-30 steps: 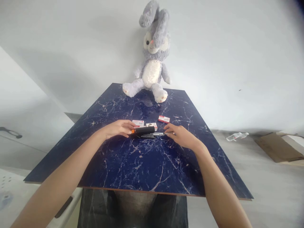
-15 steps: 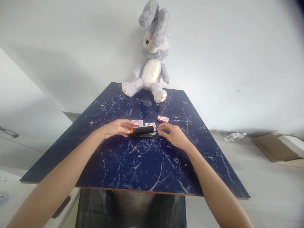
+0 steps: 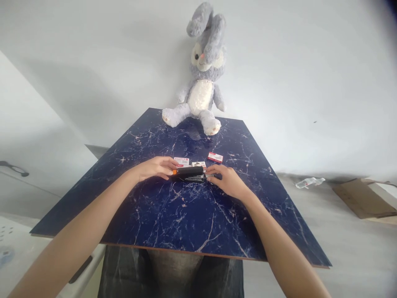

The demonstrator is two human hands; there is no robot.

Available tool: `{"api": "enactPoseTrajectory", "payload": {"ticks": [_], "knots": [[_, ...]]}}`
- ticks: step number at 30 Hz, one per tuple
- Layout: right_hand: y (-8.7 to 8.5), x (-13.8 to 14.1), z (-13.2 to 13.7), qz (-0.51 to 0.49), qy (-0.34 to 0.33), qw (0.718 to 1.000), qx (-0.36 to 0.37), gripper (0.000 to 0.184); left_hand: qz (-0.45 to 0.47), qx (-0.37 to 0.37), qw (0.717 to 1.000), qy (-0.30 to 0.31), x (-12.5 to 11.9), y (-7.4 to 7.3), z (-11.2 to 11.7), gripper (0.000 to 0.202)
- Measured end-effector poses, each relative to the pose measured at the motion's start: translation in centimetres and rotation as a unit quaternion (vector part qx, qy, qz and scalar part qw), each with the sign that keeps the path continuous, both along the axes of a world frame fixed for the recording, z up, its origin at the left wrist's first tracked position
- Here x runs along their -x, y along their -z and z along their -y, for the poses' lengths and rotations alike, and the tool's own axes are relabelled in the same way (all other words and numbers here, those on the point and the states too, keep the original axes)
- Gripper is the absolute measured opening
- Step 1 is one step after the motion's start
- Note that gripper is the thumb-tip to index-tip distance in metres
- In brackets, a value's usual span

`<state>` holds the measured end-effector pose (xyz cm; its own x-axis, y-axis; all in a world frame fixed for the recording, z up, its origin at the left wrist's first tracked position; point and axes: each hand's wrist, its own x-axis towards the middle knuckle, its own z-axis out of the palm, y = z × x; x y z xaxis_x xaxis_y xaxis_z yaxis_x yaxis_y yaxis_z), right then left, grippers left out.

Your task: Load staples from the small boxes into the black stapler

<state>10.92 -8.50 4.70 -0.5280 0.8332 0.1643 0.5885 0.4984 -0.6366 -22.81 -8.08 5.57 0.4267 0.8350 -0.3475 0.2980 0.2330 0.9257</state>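
Note:
A black stapler (image 3: 188, 173) with an orange end lies on the dark blue marbled tabletop (image 3: 186, 215). My left hand (image 3: 154, 167) is curled round its orange end and holds it down. My right hand (image 3: 226, 180) is closed at the stapler's other end, its fingertips on the metal staple tray that sticks out there. Three small red and white staple boxes lie just behind: one (image 3: 181, 160) by my left hand, one (image 3: 198, 164) behind the stapler, one (image 3: 215, 157) farther right.
A grey and white plush rabbit (image 3: 203, 74) sits at the table's far edge against the white wall. On the floor to the right lie a plastic bottle (image 3: 307, 182) and flat cardboard (image 3: 359, 198).
My right hand has slid left along the tabletop toward the stapler, and the protruding metal tray looks shorter. My left hand has stayed on the orange end.

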Motion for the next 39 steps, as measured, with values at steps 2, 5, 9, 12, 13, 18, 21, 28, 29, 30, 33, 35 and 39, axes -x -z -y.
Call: {"api": "enactPoseTrajectory", "payload": {"ticks": [2,5,9,12,13,18,21,28,29,30,33,35,39], "knots": [[-0.08,0.02,0.06,0.008,0.001,1.0,-0.006,0.022,-0.001,-0.007,1.0,0.007,0.08,0.12,-0.05,0.052],[-0.11,0.02,0.16,0.012,0.005,1.0,0.003,0.031,0.0,-0.011,1.0,0.011,0.23,0.39,-0.13,0.053],[0.05,0.11,0.24,0.01,0.013,0.999,0.029,0.04,0.009,-0.011,1.0,0.003,0.21,0.49,-0.06,0.053],[0.19,0.24,0.23,0.014,0.019,0.999,0.03,0.039,0.008,-0.01,1.0,0.004,0.08,0.33,0.05,0.052],[0.22,0.29,0.22,0.017,0.021,0.999,0.029,0.038,0.006,-0.009,1.0,0.004,0.04,0.28,0.07,0.051],[0.28,0.46,0.23,0.016,0.024,0.999,0.03,0.034,0.003,-0.008,1.0,0.003,-0.06,0.17,0.09,0.052],[0.45,0.48,0.19,0.006,0.029,0.999,0.032,0.033,0.007,-0.014,1.0,0.002,-0.05,0.18,0.12,0.054],[0.58,0.72,0.3,-0.01,0.036,0.999,0.024,0.035,0.008,-0.015,1.0,0.01,0.08,0.32,0.04,0.053],[0.55,0.77,0.35,-0.014,0.035,0.999,0.025,0.034,0.009,-0.014,1.0,0.009,0.09,0.38,0.01,0.052],[0.52,0.8,0.38,-0.019,0.035,0.999,0.024,0.033,0.011,-0.015,1.0,0.009,0.09,0.45,0.0,0.052],[0.55,0.77,0.36,-0.048,0.037,0.998,0.021,0.028,0.014,-0.018,1.0,0.011,0.06,0.51,0.0,0.051],[0.64,0.66,0.26,-0.071,0.044,0.996,0.02,0.028,0.01,-0.019,1.0,0.011,0.0,0.36,0.07,0.053],[0.82,0.52,0.05,-0.086,0.05,0.995,0.016,0.031,0.002,-0.02,1.0,0.006,-0.14,-0.07,0.28,0.054]]}}
